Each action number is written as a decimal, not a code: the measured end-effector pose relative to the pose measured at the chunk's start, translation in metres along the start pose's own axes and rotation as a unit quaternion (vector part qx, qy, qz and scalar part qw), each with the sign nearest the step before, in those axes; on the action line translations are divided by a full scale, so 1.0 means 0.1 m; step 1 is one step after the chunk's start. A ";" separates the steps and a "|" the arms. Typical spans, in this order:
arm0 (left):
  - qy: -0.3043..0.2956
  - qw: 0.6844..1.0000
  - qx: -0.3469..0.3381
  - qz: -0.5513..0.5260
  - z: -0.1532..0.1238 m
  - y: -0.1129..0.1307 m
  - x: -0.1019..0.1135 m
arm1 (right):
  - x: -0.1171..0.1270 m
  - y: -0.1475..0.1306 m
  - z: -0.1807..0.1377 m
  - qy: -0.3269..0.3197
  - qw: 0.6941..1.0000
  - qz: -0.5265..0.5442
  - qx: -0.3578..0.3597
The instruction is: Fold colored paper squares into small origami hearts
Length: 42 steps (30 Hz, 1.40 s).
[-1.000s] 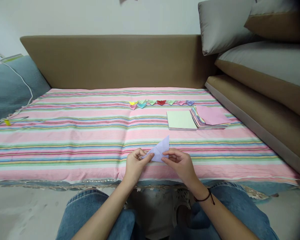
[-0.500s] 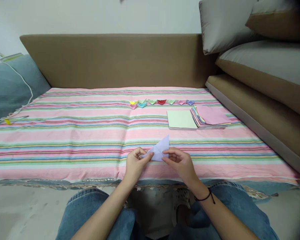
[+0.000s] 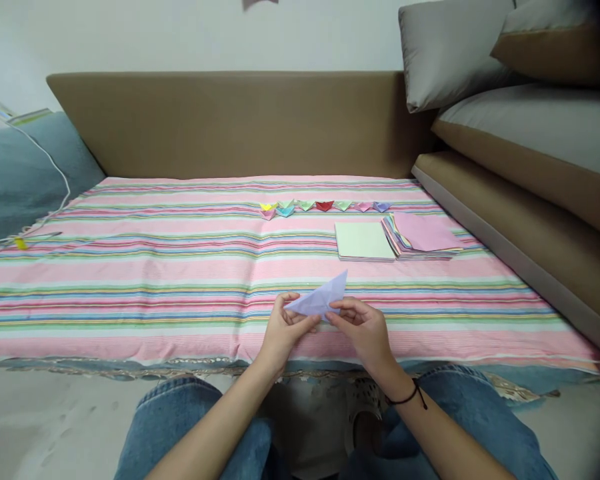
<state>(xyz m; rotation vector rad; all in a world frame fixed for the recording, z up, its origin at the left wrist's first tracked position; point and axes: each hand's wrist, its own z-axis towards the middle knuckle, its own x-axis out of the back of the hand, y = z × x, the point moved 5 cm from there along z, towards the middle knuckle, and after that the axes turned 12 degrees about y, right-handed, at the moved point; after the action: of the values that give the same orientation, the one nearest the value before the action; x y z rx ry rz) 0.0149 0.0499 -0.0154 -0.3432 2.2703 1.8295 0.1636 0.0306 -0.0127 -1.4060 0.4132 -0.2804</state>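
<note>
A folded lavender paper (image 3: pixel 321 298) is held just above the striped sheet (image 3: pixel 180 280) near its front edge. My left hand (image 3: pixel 285 330) pinches the paper's lower left part. My right hand (image 3: pixel 363 327) pinches its lower right part, fingers closed on it. One pointed tip of the paper sticks up and to the right. A black cord circles my right wrist.
A row of several small folded paper boats (image 3: pixel 325 206) lies farther back. Beside them are a pale green paper stack (image 3: pixel 363 241) and a multicoloured paper stack (image 3: pixel 423 234). Brown and grey cushions (image 3: pixel 520 147) pile up at right. A white cable (image 3: pixel 45 200) runs at left.
Both hands have turned the lavender paper flatter, so its tip now points more to the right. The hands shifted slightly right.
</note>
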 end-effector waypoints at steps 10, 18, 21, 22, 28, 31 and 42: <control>0.033 0.999 -0.006 -0.023 -0.04 -0.07 -0.05 | -0.03 0.00 -0.04 0.018 0.999 -0.019 0.037; -0.001 0.997 -0.027 -0.068 -0.02 0.02 -0.07 | -0.05 -0.02 -0.01 -0.019 0.999 0.019 0.024; -0.001 0.998 -0.023 -0.066 -0.02 0.03 -0.05 | -0.04 -0.04 0.00 -0.021 0.999 0.022 0.028; -0.002 0.998 -0.020 -0.062 -0.02 0.03 -0.04 | -0.04 -0.04 0.00 -0.021 0.999 0.022 0.027; 0.009 0.998 -0.014 -0.054 0.01 0.08 0.00 | -0.02 -0.01 0.03 -0.027 0.998 0.049 -0.006; 0.025 0.998 -0.019 -0.055 0.04 0.12 0.06 | 0.00 -0.01 0.05 -0.024 0.998 0.056 -0.017; 0.004 0.996 -0.029 -0.089 0.06 0.13 0.07 | 0.01 -0.03 0.08 -0.023 0.997 0.066 -0.032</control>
<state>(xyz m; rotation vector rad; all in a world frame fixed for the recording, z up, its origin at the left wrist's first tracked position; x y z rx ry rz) 0.0041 0.0585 -0.0070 -0.5459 2.1187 1.8091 0.1678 0.0365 -0.0089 -1.4383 0.4791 -0.1279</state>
